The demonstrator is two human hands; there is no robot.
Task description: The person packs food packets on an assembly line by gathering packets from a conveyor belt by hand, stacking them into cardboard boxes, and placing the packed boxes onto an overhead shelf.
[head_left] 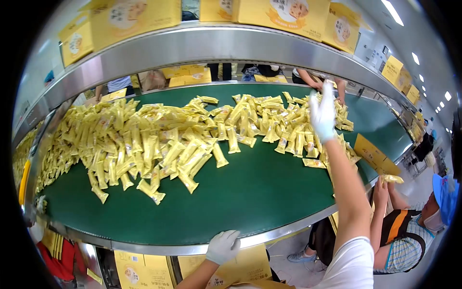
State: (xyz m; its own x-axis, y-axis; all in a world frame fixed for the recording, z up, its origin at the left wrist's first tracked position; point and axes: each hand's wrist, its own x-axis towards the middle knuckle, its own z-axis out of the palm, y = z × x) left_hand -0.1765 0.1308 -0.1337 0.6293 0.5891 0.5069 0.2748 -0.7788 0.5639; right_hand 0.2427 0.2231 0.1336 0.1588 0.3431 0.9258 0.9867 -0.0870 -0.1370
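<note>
My left hand (223, 247), in a white glove, rests at the near metal edge of the green conveyor belt (231, 202). Its fingers lie over the rim and nothing shows in them. Far out over the belt's right side, my right hand (323, 114), also gloved, reaches with fingers stretched out and a little blurred. Around and beneath it lie many small yellow snack packets (293, 127). A larger heap of the same packets (144, 130) covers the belt's left and middle. Whether the right hand touches any packet, I cannot tell.
Yellow cartons (284, 17) stand on a metal shelf (216, 45) above the belt. Below the near edge are open yellow cartons (245, 265). To the right, a co-worker in a blue cap (442, 197) holds a packet. Other people's hands (337, 89) work across the belt.
</note>
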